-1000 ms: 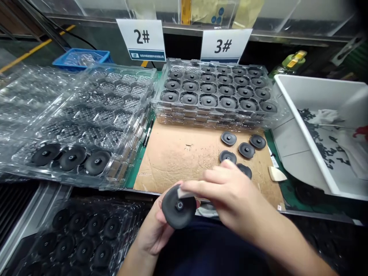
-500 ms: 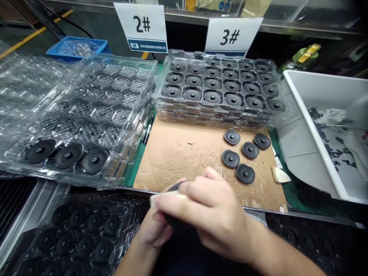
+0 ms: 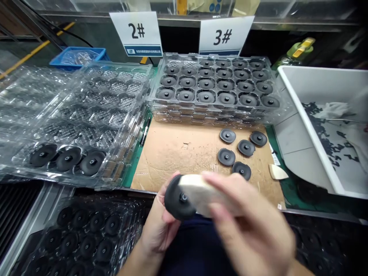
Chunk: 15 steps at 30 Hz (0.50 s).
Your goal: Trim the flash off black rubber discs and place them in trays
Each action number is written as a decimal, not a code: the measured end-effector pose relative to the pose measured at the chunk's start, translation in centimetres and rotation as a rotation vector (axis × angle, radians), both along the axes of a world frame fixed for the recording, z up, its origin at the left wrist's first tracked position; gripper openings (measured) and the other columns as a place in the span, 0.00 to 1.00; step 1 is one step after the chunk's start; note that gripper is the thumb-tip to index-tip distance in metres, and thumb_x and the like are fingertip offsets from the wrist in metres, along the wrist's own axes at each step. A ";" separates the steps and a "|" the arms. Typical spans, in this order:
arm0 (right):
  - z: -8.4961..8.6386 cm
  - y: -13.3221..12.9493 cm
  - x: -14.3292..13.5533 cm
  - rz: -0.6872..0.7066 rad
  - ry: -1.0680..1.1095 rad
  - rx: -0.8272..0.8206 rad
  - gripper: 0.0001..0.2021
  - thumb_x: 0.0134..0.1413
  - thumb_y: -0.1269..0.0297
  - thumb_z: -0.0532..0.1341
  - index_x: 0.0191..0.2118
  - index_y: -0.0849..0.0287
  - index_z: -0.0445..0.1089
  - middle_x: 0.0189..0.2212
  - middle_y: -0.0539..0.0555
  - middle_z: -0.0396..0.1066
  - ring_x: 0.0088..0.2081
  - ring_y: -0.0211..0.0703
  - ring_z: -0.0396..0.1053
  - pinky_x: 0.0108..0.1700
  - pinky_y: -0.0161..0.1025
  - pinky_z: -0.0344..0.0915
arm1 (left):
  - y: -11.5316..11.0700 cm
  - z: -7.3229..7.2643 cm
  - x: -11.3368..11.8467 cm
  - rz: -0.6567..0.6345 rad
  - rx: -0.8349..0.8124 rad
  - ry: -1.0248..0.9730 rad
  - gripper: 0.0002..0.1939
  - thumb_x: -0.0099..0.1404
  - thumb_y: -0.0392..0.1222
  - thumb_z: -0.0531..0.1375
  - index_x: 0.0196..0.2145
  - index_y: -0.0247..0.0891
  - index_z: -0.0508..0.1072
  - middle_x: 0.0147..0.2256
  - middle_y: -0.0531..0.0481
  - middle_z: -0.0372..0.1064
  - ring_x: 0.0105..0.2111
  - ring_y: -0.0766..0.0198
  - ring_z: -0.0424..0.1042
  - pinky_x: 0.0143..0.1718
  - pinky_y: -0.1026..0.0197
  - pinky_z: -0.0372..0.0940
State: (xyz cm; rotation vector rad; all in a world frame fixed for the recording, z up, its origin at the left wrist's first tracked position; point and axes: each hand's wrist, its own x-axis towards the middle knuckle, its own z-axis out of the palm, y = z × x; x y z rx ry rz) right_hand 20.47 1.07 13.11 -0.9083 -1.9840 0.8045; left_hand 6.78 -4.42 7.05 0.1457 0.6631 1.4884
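Note:
My left hand (image 3: 159,222) grips a round black disc (image 3: 175,201) by its edge, with the small central hub facing up toward me. Blurred by motion, my right hand (image 3: 253,226) pinches a cream-coloured pad (image 3: 198,189) that overlaps the right side of the disc. Both hands are above the near edge of the cardboard sheet (image 3: 172,153). Several loose black discs (image 3: 226,157) lie on the cardboard, to the right. Another cream pad (image 3: 277,172) rests at the right edge of the cardboard.
Stacked clear trays (image 3: 212,111) full of discs stand at the back. To the left, another clear tray (image 3: 115,76) holds three discs in its front row. A white bin (image 3: 310,130) with black scraps is at right. More filled trays (image 3: 83,230) sit below, left.
My right hand has moved right and turned, and the cream pad now shows broadly. More of the disc's face is visible in my left hand. The view has shifted slightly.

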 end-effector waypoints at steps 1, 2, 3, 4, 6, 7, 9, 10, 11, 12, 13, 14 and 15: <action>-0.1 -0.2 -0.4 0.085 -0.024 0.075 0.17 0.55 0.73 0.55 0.52 0.63 0.63 0.40 0.55 0.72 0.37 0.42 0.69 0.37 0.39 0.63 | -0.2 0.0 0.2 0.018 -0.028 0.006 0.23 0.51 0.38 0.66 0.46 0.47 0.71 0.45 0.54 0.73 0.45 0.63 0.71 0.48 0.65 0.64; -0.3 -0.4 -0.7 0.173 -0.054 0.113 0.17 0.56 0.74 0.54 0.52 0.65 0.63 0.38 0.56 0.73 0.35 0.42 0.69 0.37 0.40 0.62 | -0.4 0.0 0.3 0.046 -0.047 0.022 0.23 0.51 0.40 0.66 0.46 0.47 0.71 0.46 0.54 0.73 0.46 0.61 0.70 0.49 0.64 0.64; -0.5 -0.4 -0.9 0.250 -0.084 0.108 0.16 0.56 0.74 0.53 0.51 0.67 0.63 0.36 0.56 0.73 0.34 0.41 0.68 0.37 0.40 0.62 | -0.6 -0.1 0.4 0.075 -0.056 0.044 0.23 0.51 0.42 0.66 0.46 0.48 0.71 0.46 0.54 0.72 0.47 0.60 0.70 0.49 0.62 0.64; -0.6 -0.4 -1.0 0.309 -0.116 0.066 0.15 0.57 0.75 0.52 0.49 0.66 0.64 0.35 0.55 0.73 0.33 0.40 0.68 0.36 0.40 0.61 | -0.8 -0.2 0.5 0.101 -0.062 0.071 0.24 0.50 0.43 0.66 0.46 0.48 0.70 0.47 0.54 0.72 0.47 0.58 0.70 0.48 0.61 0.65; -0.8 -0.1 -1.3 0.350 -0.170 -0.029 0.13 0.57 0.74 0.52 0.47 0.62 0.65 0.36 0.52 0.73 0.33 0.38 0.67 0.36 0.38 0.60 | -1.1 -0.5 0.8 0.113 -0.065 0.112 0.25 0.48 0.44 0.67 0.46 0.49 0.71 0.46 0.55 0.72 0.46 0.59 0.70 0.47 0.62 0.65; -0.8 0.1 -1.3 0.324 -0.167 -0.036 0.12 0.58 0.74 0.52 0.47 0.62 0.65 0.37 0.52 0.72 0.33 0.38 0.67 0.36 0.38 0.59 | -1.2 -0.6 1.0 0.105 -0.068 0.118 0.25 0.47 0.44 0.67 0.45 0.48 0.71 0.44 0.54 0.73 0.46 0.60 0.71 0.47 0.63 0.65; -0.7 0.4 -1.3 0.232 -0.135 0.026 0.13 0.59 0.73 0.51 0.49 0.64 0.63 0.38 0.54 0.72 0.34 0.40 0.66 0.36 0.40 0.58 | -1.2 -0.6 1.4 0.068 -0.062 0.106 0.23 0.48 0.47 0.66 0.44 0.47 0.72 0.42 0.53 0.74 0.45 0.63 0.71 0.46 0.66 0.65; -0.6 0.4 -1.1 0.217 -0.114 0.067 0.14 0.60 0.72 0.50 0.51 0.66 0.62 0.38 0.56 0.71 0.35 0.41 0.66 0.37 0.41 0.58 | -1.2 -0.4 1.5 0.055 -0.051 0.102 0.23 0.48 0.48 0.66 0.44 0.47 0.72 0.42 0.53 0.74 0.44 0.63 0.71 0.46 0.67 0.65; -0.6 0.3 -0.8 0.239 -0.095 0.090 0.15 0.60 0.72 0.50 0.51 0.67 0.61 0.38 0.57 0.71 0.36 0.42 0.66 0.38 0.41 0.58 | -1.1 -0.2 1.6 0.046 -0.041 0.103 0.24 0.48 0.48 0.67 0.44 0.47 0.72 0.43 0.53 0.73 0.44 0.63 0.71 0.46 0.66 0.65; -0.6 0.1 -0.2 0.292 -0.091 0.086 0.14 0.60 0.73 0.50 0.51 0.67 0.61 0.38 0.56 0.71 0.36 0.41 0.66 0.38 0.40 0.57 | -1.0 0.0 1.5 0.038 -0.038 0.106 0.24 0.48 0.46 0.67 0.45 0.48 0.72 0.44 0.53 0.73 0.44 0.62 0.71 0.46 0.65 0.65; -0.6 -0.1 0.5 0.351 -0.102 0.059 0.14 0.59 0.74 0.51 0.50 0.66 0.62 0.37 0.55 0.71 0.36 0.40 0.66 0.39 0.39 0.57 | -0.9 0.3 1.4 0.026 -0.039 0.111 0.24 0.48 0.44 0.67 0.45 0.49 0.71 0.45 0.53 0.72 0.44 0.62 0.71 0.46 0.63 0.65; -0.6 -0.2 1.3 0.380 -0.123 0.020 0.13 0.59 0.74 0.51 0.49 0.64 0.63 0.36 0.53 0.71 0.35 0.38 0.66 0.39 0.38 0.57 | -0.8 0.5 1.3 0.013 -0.044 0.115 0.25 0.47 0.42 0.68 0.45 0.49 0.71 0.46 0.54 0.72 0.44 0.61 0.71 0.46 0.62 0.66; -0.6 -0.4 2.0 0.359 -0.153 -0.016 0.13 0.58 0.75 0.52 0.48 0.62 0.64 0.34 0.52 0.71 0.33 0.37 0.66 0.39 0.37 0.56 | -0.7 0.6 1.3 0.000 -0.056 0.118 0.26 0.46 0.41 0.69 0.45 0.49 0.71 0.46 0.53 0.72 0.44 0.60 0.71 0.46 0.61 0.66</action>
